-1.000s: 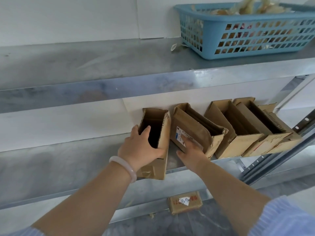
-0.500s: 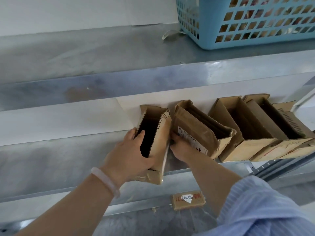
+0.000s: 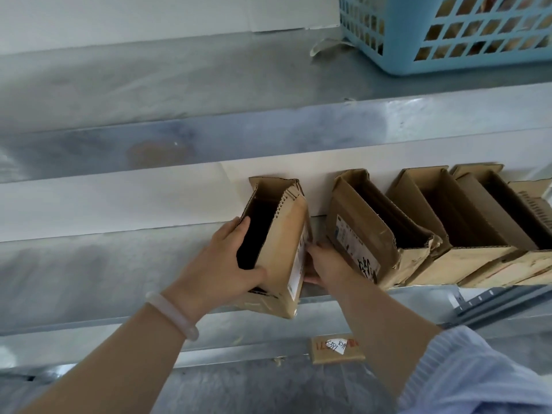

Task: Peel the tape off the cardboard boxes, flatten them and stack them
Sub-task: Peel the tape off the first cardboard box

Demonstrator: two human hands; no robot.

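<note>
An open brown cardboard box (image 3: 282, 243) stands on the metal shelf (image 3: 89, 264), its near end hanging over the shelf's front edge. My left hand (image 3: 221, 270) grips the box's left wall, thumb inside the opening. My right hand (image 3: 325, 264) lies against the box's right side, where a white label shows; its fingers are partly hidden behind the box. To the right, three more open boxes lean in a row: one with a label (image 3: 367, 231), a second (image 3: 448, 225) and a third (image 3: 507, 216).
A blue plastic basket (image 3: 448, 34) with scraps sits on the upper shelf (image 3: 179, 73) at the top right. A flat cardboard piece (image 3: 336, 349) with a white sticker lies on the floor below. A grey shelf upright (image 3: 493, 300) runs at the right.
The held box has slid left, away from the row, opening a gap. My right hand moved from the labelled box to the held box's right side. The view came closer.
</note>
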